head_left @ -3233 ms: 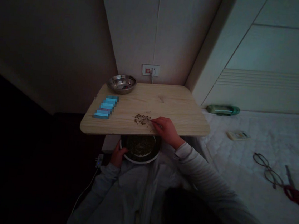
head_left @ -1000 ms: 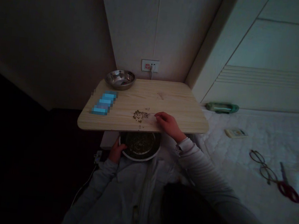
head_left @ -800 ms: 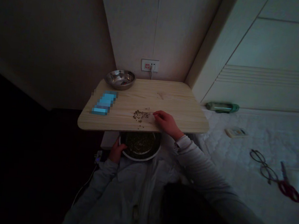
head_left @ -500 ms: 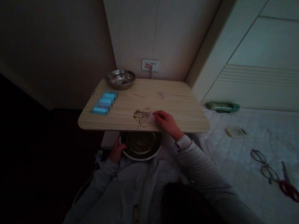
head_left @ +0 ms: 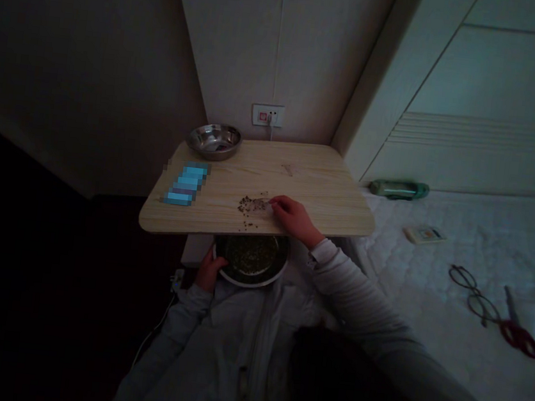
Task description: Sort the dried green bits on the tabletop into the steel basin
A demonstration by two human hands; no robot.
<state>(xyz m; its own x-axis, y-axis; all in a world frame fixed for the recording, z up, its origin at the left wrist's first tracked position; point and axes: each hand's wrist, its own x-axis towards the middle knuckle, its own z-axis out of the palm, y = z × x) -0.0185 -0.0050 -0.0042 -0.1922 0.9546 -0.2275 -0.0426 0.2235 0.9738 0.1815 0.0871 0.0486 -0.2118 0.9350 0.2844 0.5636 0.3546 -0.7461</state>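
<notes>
Small dark grains (head_left: 247,205) lie scattered near the front of a pale wooden table (head_left: 332,182). At their right side is my right hand (head_left: 294,219), thumb and fingers pinched together; something thin seems to stick out from the fingertips, too small to name. Below the table's front edge, my left hand (head_left: 210,271) grips the left rim of a round plate (head_left: 251,284) with a white edge. Dark greenish grains cover the inside of the plate, and the tabletop hides its far edge.
On the table are a steel bowl (head_left: 215,143) and a pixelated blue phone-like object (head_left: 186,183). A wall socket (head_left: 267,115) is behind. A green bottle (head_left: 399,190), a small white device (head_left: 424,235), glasses (head_left: 474,295) and red-handled scissors (head_left: 520,337) lie on the white bedding.
My right hand has shifted slightly left, closer to the scattered grains, its fingers still pinched. My left hand and the plate stay where they were.
</notes>
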